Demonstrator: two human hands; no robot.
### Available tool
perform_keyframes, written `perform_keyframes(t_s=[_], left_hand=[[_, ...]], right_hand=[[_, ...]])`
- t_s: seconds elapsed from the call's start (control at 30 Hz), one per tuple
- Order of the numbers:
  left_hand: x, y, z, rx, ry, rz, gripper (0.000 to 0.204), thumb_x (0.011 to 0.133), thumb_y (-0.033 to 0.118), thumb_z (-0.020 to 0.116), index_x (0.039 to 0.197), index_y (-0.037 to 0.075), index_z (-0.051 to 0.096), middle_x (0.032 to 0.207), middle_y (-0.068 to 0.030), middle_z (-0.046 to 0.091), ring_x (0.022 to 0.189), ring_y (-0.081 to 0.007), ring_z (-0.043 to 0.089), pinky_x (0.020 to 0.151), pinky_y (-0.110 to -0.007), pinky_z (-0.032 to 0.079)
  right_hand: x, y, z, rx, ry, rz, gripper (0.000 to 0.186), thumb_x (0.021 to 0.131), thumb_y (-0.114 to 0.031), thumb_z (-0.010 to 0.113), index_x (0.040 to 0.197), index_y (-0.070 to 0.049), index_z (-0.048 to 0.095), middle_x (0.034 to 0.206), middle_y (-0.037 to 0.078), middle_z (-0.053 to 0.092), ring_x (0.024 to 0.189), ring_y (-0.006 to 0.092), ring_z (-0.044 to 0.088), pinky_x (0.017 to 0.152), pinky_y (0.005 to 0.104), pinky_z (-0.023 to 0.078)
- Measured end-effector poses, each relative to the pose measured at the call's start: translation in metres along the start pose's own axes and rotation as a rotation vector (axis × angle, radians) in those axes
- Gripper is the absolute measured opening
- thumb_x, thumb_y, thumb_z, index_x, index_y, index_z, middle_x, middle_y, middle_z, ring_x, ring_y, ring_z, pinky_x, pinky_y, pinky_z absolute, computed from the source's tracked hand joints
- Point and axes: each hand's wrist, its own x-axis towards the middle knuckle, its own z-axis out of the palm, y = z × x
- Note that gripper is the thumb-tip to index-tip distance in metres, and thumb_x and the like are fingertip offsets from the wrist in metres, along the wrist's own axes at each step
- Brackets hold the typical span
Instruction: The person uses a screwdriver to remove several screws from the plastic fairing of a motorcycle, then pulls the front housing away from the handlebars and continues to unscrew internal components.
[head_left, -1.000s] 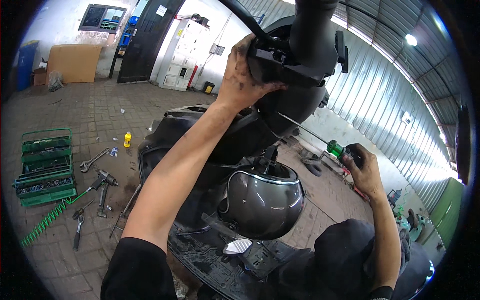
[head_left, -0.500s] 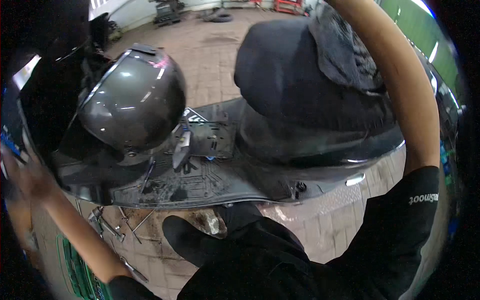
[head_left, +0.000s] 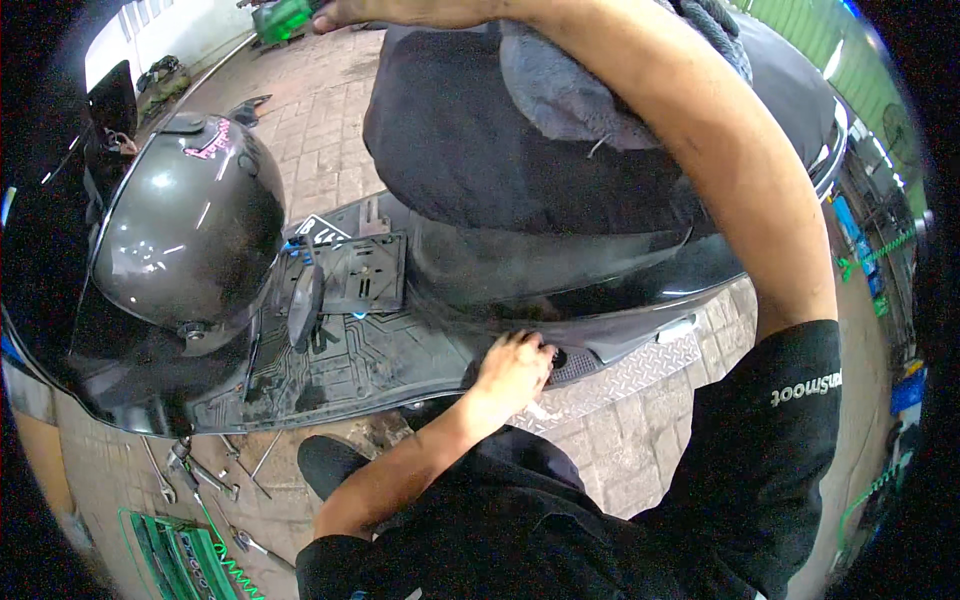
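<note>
My left hand (head_left: 518, 368) rests on the rear side edge of a black scooter's floorboard (head_left: 365, 390). Its bent, slightly parted fingers lie beside a small round black fitting (head_left: 558, 358). My right arm reaches left across the black-covered seat (head_left: 450, 140), over a grey cloth (head_left: 560, 95). Most of my right hand (head_left: 420, 10) is cut off by the top edge. One dark-tipped finger shows next to a green object (head_left: 285, 22); its kind and whether I hold it are unclear.
A dark grey helmet (head_left: 200, 250) stands at the scooter's front. A flat black bracket (head_left: 365, 275), a number plate (head_left: 322, 231) and a black wedge-shaped part (head_left: 304, 310) lie on the floorboard. Below left are metal tools (head_left: 200, 472) and a green tool case (head_left: 180, 550) on paving.
My left hand has come from the far left to the floorboard's rear edge. The right hand has swung left along the top, and a green object now shows by it. The view has shifted right.
</note>
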Motion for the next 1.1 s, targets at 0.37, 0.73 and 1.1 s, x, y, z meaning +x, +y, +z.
perform_keyframes(t_s=[0.37,0.73,1.1], left_hand=[[0.015,-0.002,0.022,-0.043,-0.043,0.083,0.013,0.079,0.021,0.057,0.084,0.010,0.060,0.076,-0.0090,0.057,0.078,-0.0265,0.057,0.074,-0.038,0.047],[0.016,0.012,0.052,0.222,-0.026,0.254,0.016,0.068,0.016,0.053,0.075,0.003,0.058,0.084,-0.0144,0.059,0.086,-0.0291,0.058,0.079,-0.038,0.047],[0.026,-0.002,0.106,0.098,-0.110,0.209,0.024,0.075,0.022,0.048,0.081,0.004,0.063,0.095,-0.0170,0.061,0.097,-0.0308,0.056,0.088,-0.042,0.042]], right_hand=[[-0.008,-0.001,-0.006,0.104,0.060,0.028,0.045,0.082,-0.037,0.059,0.104,0.002,0.053,0.098,0.021,0.055,0.093,0.0360,0.055,0.080,0.0423,0.046],[-0.019,-0.002,0.002,0.050,0.275,0.044,0.047,0.078,-0.032,0.064,0.111,-0.002,0.052,0.104,0.020,0.052,0.091,0.0386,0.054,0.077,0.0440,0.045],[-0.009,-0.019,-0.011,0.223,0.128,0.135,0.042,0.075,-0.026,0.067,0.110,-0.006,0.053,0.106,0.018,0.050,0.092,0.0385,0.054,0.078,0.0437,0.045]])
